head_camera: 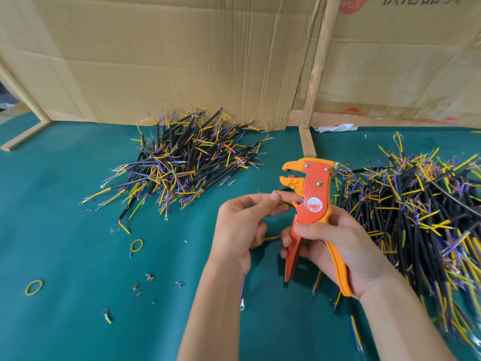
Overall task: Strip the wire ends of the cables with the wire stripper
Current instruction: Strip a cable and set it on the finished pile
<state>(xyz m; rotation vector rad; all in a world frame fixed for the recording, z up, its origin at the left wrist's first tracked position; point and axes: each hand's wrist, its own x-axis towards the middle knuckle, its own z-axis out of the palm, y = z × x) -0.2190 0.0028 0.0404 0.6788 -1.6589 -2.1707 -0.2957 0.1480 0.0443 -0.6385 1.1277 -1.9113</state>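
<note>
At centre, the right hand (335, 246) grips the wire stripper (309, 204); left-hand fingers (263, 201) pinch a cable (282, 203) just below its parted jaws. Probably stripped cables (182, 162) lie at eleven o'clock; the worktop's (65, 204) three o'clock heap (416, 217) remains.

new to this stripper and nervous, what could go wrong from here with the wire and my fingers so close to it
The left hand pinches a thin wire right below the open head of the wire stripper, so a squeeze by the right hand could nip a fingertip. The wire end looks outside the blades, so it may strip badly or not at all. The pile of cables beside the tool could snag it.
</note>
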